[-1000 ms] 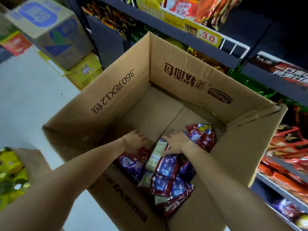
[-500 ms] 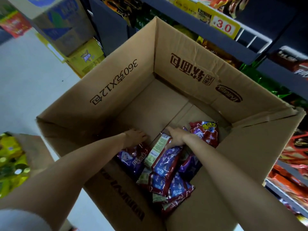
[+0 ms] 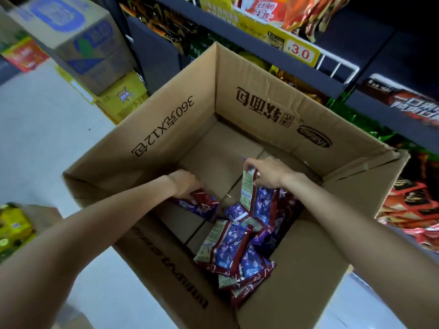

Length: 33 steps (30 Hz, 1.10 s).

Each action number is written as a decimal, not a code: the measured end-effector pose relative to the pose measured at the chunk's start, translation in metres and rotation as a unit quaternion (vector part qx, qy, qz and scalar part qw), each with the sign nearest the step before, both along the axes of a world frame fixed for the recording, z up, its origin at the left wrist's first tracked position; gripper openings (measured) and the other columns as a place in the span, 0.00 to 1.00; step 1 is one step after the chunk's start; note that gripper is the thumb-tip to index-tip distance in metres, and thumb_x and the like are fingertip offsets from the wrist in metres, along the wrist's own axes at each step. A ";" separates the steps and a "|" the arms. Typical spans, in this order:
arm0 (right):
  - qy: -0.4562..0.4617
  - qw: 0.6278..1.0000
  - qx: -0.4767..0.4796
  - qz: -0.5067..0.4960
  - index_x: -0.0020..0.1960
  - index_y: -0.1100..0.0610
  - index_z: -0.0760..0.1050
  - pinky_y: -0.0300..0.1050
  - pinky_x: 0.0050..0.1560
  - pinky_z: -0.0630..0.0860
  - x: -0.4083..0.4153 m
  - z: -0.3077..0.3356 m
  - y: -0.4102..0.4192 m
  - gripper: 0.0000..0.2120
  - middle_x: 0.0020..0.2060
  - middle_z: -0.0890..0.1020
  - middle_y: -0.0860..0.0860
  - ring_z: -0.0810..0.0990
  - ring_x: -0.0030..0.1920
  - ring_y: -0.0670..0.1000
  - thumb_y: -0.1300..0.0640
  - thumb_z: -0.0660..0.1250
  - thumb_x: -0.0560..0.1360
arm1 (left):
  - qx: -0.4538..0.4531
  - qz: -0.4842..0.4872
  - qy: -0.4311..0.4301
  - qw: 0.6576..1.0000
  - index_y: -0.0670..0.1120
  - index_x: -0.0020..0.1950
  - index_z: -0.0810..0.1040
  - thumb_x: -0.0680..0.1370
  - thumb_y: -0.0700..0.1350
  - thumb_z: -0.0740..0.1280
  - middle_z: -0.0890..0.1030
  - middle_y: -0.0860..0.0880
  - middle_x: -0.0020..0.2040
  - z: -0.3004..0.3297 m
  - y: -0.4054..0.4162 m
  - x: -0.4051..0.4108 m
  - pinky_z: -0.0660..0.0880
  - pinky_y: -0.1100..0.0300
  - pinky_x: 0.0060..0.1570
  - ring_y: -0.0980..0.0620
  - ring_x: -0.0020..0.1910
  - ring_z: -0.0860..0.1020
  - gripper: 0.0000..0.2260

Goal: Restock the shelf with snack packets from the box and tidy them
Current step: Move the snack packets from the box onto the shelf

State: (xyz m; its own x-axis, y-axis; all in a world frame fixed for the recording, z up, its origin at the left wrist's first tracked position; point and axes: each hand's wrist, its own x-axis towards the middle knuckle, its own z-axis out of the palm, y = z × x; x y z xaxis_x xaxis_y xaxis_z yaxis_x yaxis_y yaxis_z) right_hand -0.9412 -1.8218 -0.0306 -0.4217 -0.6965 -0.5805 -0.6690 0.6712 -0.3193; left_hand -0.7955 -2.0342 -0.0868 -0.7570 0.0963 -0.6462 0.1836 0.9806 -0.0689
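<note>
Lifting packets out of the cardboard box (image 3: pixel 237 96), mid-frame. Left hand (image 3: pixel 184 184) is curled round one red/purple packet (image 3: pixel 202 205), low in the box at centre-left. Right hand (image 3: pixel 268 173) pinches the top edges of a hanging bunch of packets (image 3: pixel 259 203), centre-right. Loose pile (image 3: pixel 235 252) lies at lower centre. Judgement: keep grip near the seals, lift straight up w/o snagging box walls, then go to the shelf (image 3: pixel 273 53), upper right.

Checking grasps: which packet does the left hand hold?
The red and purple packet lying apart at the box's left, gripped by the left hand; the others lie piled rightward.
</note>
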 end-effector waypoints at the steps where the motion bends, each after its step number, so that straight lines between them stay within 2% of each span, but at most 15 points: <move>1: 0.015 0.999 -0.023 -0.020 0.65 0.47 0.65 0.50 0.53 0.73 0.000 0.014 0.005 0.23 0.61 0.76 0.56 0.75 0.58 0.58 0.58 0.68 0.74 | 0.009 0.012 0.009 1.000 0.51 0.69 0.66 0.74 0.63 0.64 0.79 0.47 0.56 0.005 -0.003 -0.002 0.74 0.54 0.50 0.46 0.54 0.78 0.27; 4: 0.051 0.983 -0.138 -0.111 0.70 0.41 0.58 0.48 0.54 0.74 0.003 0.059 0.030 0.30 0.60 0.78 0.53 0.79 0.55 0.55 0.55 0.69 0.74 | 0.037 0.076 0.076 0.994 0.49 0.69 0.65 0.77 0.59 0.63 0.80 0.45 0.55 0.038 -0.006 -0.008 0.73 0.54 0.49 0.44 0.54 0.78 0.25; 6: 0.043 0.952 -0.238 -0.190 0.70 0.40 0.54 0.46 0.51 0.75 0.006 0.088 0.052 0.32 0.55 0.78 0.49 0.80 0.49 0.52 0.53 0.70 0.74 | 0.110 0.164 0.121 0.973 0.49 0.69 0.64 0.77 0.60 0.62 0.80 0.44 0.54 0.064 -0.006 -0.008 0.73 0.53 0.50 0.43 0.53 0.79 0.25; 7: 0.034 0.932 -0.278 -0.229 0.70 0.41 0.54 0.44 0.48 0.75 0.008 0.099 0.064 0.33 0.53 0.78 0.48 0.80 0.46 0.50 0.53 0.70 0.74 | 0.163 0.224 0.134 0.951 0.49 0.68 0.64 0.77 0.59 0.63 0.81 0.45 0.53 0.076 -0.008 -0.006 0.74 0.54 0.50 0.44 0.52 0.79 0.24; 9: 0.035 0.900 -0.329 -0.283 0.68 0.44 0.55 0.38 0.44 0.73 0.013 0.114 0.085 0.33 0.50 0.77 0.46 0.79 0.43 0.45 0.53 0.72 0.72 | 0.294 0.319 0.177 0.883 0.51 0.66 0.65 0.76 0.57 0.65 0.81 0.51 0.52 0.099 -0.005 -0.001 0.75 0.55 0.52 0.51 0.49 0.80 0.22; 12: 0.082 0.874 -0.365 -0.309 0.65 0.50 0.64 0.44 0.51 0.76 0.017 0.127 0.107 0.28 0.52 0.75 0.44 0.78 0.49 0.46 0.53 0.74 0.70 | 0.422 0.409 0.240 0.773 0.54 0.65 0.64 0.76 0.52 0.67 0.78 0.57 0.52 0.128 0.011 0.004 0.75 0.60 0.51 0.58 0.49 0.79 0.20; 14: 0.093 0.863 -0.394 -0.303 0.63 0.52 0.70 0.47 0.57 0.76 0.018 0.136 0.118 0.24 0.53 0.76 0.44 0.77 0.53 0.46 0.54 0.74 0.70 | 0.472 0.436 0.269 0.717 0.55 0.64 0.63 0.76 0.51 0.67 0.78 0.58 0.52 0.145 0.027 0.005 0.75 0.63 0.47 0.60 0.48 0.80 0.20; 16: 0.108 0.858 -0.416 -0.282 0.61 0.50 0.73 0.44 0.59 0.75 0.017 0.149 0.128 0.21 0.52 0.77 0.42 0.77 0.53 0.43 0.55 0.73 0.71 | 0.514 0.456 0.283 0.669 0.57 0.63 0.63 0.76 0.50 0.67 0.79 0.57 0.52 0.159 0.043 0.004 0.76 0.64 0.44 0.59 0.47 0.81 0.19; 19: 0.144 0.853 -0.436 -0.249 0.61 0.49 0.74 0.43 0.59 0.74 0.016 0.171 0.146 0.20 0.52 0.78 0.42 0.77 0.54 0.42 0.54 0.72 0.71 | 0.556 0.470 0.297 0.618 0.59 0.62 0.64 0.77 0.49 0.66 0.79 0.58 0.52 0.181 0.068 -0.002 0.76 0.64 0.41 0.60 0.44 0.81 0.17; 21: 0.171 0.842 -0.444 -0.254 0.63 0.48 0.74 0.43 0.57 0.74 0.016 0.186 0.160 0.21 0.53 0.78 0.41 0.77 0.54 0.43 0.53 0.72 0.71 | 0.570 0.451 0.313 0.612 0.59 0.63 0.63 0.77 0.48 0.67 0.78 0.58 0.52 0.194 0.082 -0.011 0.76 0.65 0.42 0.60 0.45 0.81 0.19; 23: 0.183 0.828 -0.460 -0.265 0.63 0.47 0.74 0.42 0.55 0.74 0.015 0.196 0.173 0.21 0.52 0.78 0.38 0.78 0.52 0.42 0.52 0.72 0.71 | 0.571 0.420 0.333 0.621 0.59 0.63 0.63 0.76 0.48 0.68 0.77 0.57 0.55 0.208 0.092 -0.023 0.77 0.61 0.47 0.59 0.49 0.80 0.20; 26: 0.192 0.812 -0.479 -0.274 0.63 0.45 0.73 0.39 0.51 0.75 0.013 0.205 0.192 0.21 0.54 0.78 0.38 0.79 0.50 0.39 0.51 0.71 0.71 | 0.518 0.335 0.402 0.677 0.53 0.65 0.65 0.76 0.48 0.68 0.78 0.51 0.58 0.232 0.108 -0.047 0.78 0.53 0.51 0.53 0.53 0.79 0.19; 28: 0.193 0.806 -0.485 -0.280 0.63 0.46 0.74 0.28 0.48 0.73 0.011 0.208 0.204 0.21 0.55 0.78 0.39 0.77 0.51 0.33 0.52 0.71 0.71 | 0.413 0.242 0.497 0.724 0.49 0.67 0.67 0.77 0.49 0.67 0.79 0.49 0.57 0.251 0.122 -0.070 0.79 0.54 0.47 0.52 0.51 0.80 0.20; 30: 0.189 0.800 -0.490 -0.288 0.63 0.45 0.74 0.22 0.47 0.69 0.009 0.208 0.215 0.20 0.55 0.78 0.38 0.74 0.52 0.28 0.53 0.71 0.71 | 0.266 0.121 0.612 0.735 0.48 0.68 0.70 0.77 0.49 0.67 0.81 0.49 0.56 0.272 0.139 -0.097 0.75 0.61 0.39 0.50 0.48 0.81 0.20; 33: 0.180 0.789 -0.500 -0.310 0.62 0.45 0.74 0.20 0.47 0.67 0.006 0.209 0.231 0.19 0.54 0.77 0.36 0.73 0.51 0.26 0.54 0.71 0.72 | 0.137 -0.042 0.647 0.749 0.48 0.61 0.77 0.74 0.45 0.71 0.82 0.49 0.51 0.293 0.167 -0.145 0.69 0.64 0.27 0.49 0.39 0.82 0.16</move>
